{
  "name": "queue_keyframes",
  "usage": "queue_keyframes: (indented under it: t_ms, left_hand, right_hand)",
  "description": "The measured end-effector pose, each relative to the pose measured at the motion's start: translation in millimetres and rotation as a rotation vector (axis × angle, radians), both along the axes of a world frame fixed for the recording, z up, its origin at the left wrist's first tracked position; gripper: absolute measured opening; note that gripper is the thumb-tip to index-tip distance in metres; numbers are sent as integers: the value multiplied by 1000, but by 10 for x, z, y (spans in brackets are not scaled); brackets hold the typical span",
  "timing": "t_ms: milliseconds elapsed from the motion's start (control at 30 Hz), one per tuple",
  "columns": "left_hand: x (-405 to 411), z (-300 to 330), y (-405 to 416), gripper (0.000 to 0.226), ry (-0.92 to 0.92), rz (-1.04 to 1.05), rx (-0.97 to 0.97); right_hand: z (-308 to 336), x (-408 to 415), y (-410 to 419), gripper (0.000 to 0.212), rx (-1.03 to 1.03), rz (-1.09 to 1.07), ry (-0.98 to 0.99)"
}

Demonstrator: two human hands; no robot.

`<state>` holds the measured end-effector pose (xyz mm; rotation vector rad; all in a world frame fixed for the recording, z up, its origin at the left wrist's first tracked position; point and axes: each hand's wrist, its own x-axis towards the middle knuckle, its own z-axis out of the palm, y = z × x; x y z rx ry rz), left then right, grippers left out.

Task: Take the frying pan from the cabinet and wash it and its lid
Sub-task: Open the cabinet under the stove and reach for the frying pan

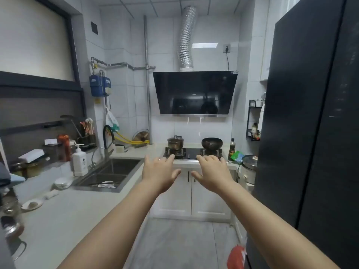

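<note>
Both my arms reach forward into the narrow kitchen. My left hand (158, 172) and my right hand (211, 171) are held out flat, palms down, fingers straight, holding nothing. Behind them is the white two-door cabinet (174, 193) under the stove, both doors closed, with dark handles near the middle. No frying pan or lid from the cabinet shows. The double steel sink (124, 171) lies to the left, with the tap (107, 140) behind it and some dishware in the near basin.
On the gas stove (191, 153) stand a lidded pot (175, 143) and a dark wok (211, 143). A soap pump bottle (79, 162) stands left of the sink. A tall dark fridge (310, 123) fills the right side. A rice cooker (249, 169) sits beside it.
</note>
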<state>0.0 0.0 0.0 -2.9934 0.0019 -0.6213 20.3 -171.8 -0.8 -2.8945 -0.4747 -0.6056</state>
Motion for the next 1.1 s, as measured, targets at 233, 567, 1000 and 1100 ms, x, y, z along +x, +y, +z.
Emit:
queue_keyframes:
  t_ms: [233,567,1000,1100]
  left_hand:
    - [-77,-544,-162,62,136,33,-40]
    - [-237,-1349,-205,59,350,77,-45]
    - [-91,-2080,123,60,556,2,-38]
    - [-64,-2274,310,61,600,-20,-39]
  right_hand:
    - [-485,-9,-114,60,-6,41,119]
    - [-1229,-79,-148,52,-57,65,310]
    - [-1969,-142,204,55,-124,13,530]
    - [-2142,-153,338,57,-119,-2,578]
